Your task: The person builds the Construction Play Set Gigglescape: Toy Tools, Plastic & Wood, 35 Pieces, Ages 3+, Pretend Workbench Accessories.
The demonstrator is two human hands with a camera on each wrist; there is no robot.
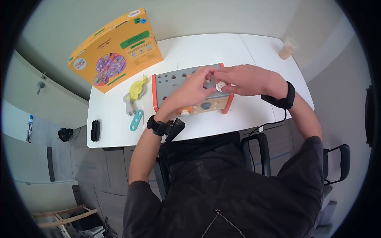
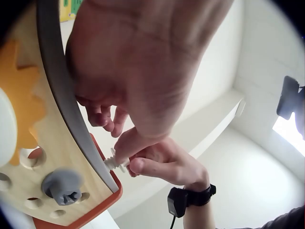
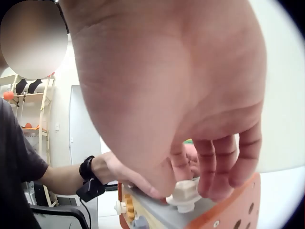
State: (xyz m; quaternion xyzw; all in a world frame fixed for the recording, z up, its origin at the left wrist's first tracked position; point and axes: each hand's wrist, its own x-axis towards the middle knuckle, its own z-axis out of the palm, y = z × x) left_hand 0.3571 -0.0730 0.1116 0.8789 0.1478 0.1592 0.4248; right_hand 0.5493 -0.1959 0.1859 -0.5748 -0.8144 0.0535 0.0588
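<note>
A toy workbench with a grey top (image 1: 168, 81) stands on the table, a white screw-like piece (image 1: 220, 85) upright near the right end of its top. My right hand (image 1: 248, 80) pinches this piece between thumb and fingers. From the other side comes my left hand (image 1: 192, 90), its thumb at the piece and its other fingers loosely bent over the top. The left wrist view shows ridges on the white piece (image 2: 112, 163) beside the left thumb. In the right wrist view the piece (image 3: 185, 193) has a broad angular head, partly covered by the right hand (image 3: 176, 86).
Left of the workbench lie a yellow toy part (image 1: 137, 88), a grey part (image 1: 129, 105) and a teal strip with holes (image 1: 136, 120). A yellow box (image 1: 115, 51) stands behind them. There is a black case (image 1: 95, 130) at the left and a cup (image 1: 288, 48) back right.
</note>
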